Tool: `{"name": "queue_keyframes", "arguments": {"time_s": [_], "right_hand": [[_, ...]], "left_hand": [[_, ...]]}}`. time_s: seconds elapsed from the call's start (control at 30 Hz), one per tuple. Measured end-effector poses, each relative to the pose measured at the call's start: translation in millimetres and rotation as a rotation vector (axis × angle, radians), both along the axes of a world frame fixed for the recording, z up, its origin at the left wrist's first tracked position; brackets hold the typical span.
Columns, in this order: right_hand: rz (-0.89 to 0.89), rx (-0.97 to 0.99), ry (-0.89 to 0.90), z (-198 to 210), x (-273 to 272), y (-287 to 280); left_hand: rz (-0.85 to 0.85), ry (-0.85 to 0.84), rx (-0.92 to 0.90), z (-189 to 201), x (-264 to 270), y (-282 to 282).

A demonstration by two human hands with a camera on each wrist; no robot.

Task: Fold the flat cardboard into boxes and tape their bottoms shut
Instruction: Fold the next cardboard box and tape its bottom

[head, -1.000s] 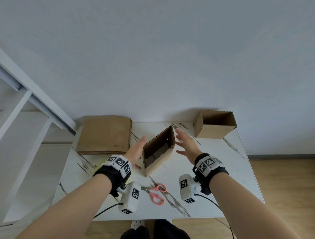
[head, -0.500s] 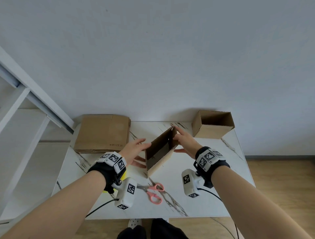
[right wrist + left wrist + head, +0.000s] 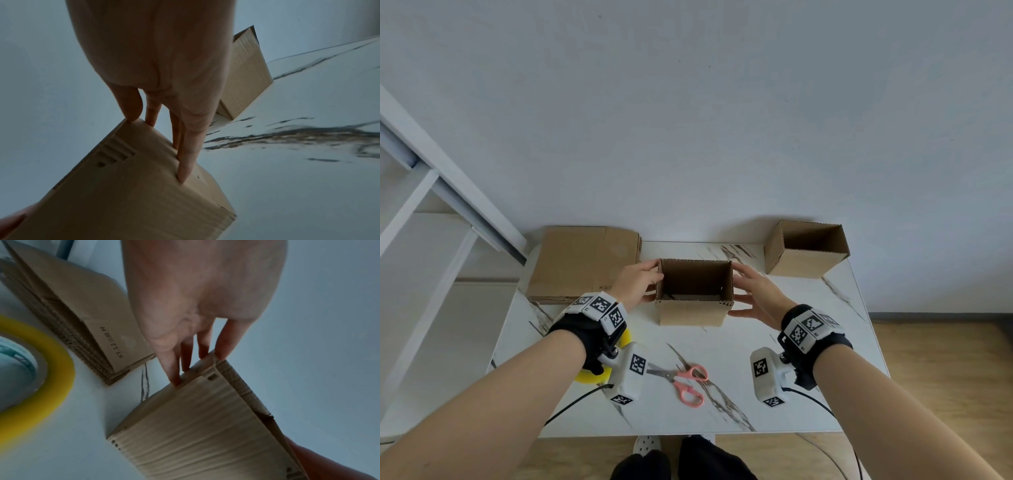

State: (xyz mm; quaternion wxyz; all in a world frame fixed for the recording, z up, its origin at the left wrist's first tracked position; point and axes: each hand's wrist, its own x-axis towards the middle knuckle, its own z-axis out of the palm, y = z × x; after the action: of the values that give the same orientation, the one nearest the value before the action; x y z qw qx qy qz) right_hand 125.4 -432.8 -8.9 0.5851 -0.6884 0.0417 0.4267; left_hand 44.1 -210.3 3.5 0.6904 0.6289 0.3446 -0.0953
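Observation:
A brown cardboard box [image 3: 693, 311] stands squared up in the middle of the marble table [image 3: 791, 404], its open top facing up. My left hand [image 3: 635, 284] lies against its left wall with straight fingers, the tips at the top back corner. My right hand [image 3: 756, 294] presses flat on the right wall. In the left wrist view my fingers [image 3: 170, 369] touch the edge of the box [image 3: 195, 426]. Seen from the right wrist, straight fingers [image 3: 187, 162] lie along the box [image 3: 133, 194]. The box bottom is hidden.
A stack of flat cardboard [image 3: 582, 263] lies at the back left. Another open-topped box [image 3: 804, 260] stands at the back right. A yellow tape roll [image 3: 590, 375] sits under my left wrist, and pink scissors [image 3: 685, 382] lie near the front edge.
The box was skewed and angled diagonally; now it is squared and turned to face me. Both hands have closed in and press on its side walls.

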Motion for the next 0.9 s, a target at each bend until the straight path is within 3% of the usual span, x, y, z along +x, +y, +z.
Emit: {"name": "queue_keyframes", "arguments": {"time_s": [0.2, 0.3, 0.5, 0.67, 0.77, 0.9], "right_hand": [[-0.006, -0.071, -0.125, -14, -6, 7], [-0.033, -0.078, -0.155, -19, -7, 9], [-0.019, -0.133, -0.277, -28, -5, 13], [-0.01, -0.1, -0.407, -28, -3, 12], [-0.076, -0.06, -0.388, -25, -6, 11], [-0.105, -0.041, -0.416, -26, -8, 10]], "left_hand": [[-0.095, 0.034, -0.317, -6, -11, 3], [-0.134, 0.048, -0.343, -14, -10, 6], [-0.235, 0.018, -0.137, -6, 0, 13], [-0.319, 0.012, 0.159, -3, 13, 9], [-0.295, -0.015, 0.262, -4, 19, 4], [-0.391, -0.072, 0.463, -8, 24, 2]]}}
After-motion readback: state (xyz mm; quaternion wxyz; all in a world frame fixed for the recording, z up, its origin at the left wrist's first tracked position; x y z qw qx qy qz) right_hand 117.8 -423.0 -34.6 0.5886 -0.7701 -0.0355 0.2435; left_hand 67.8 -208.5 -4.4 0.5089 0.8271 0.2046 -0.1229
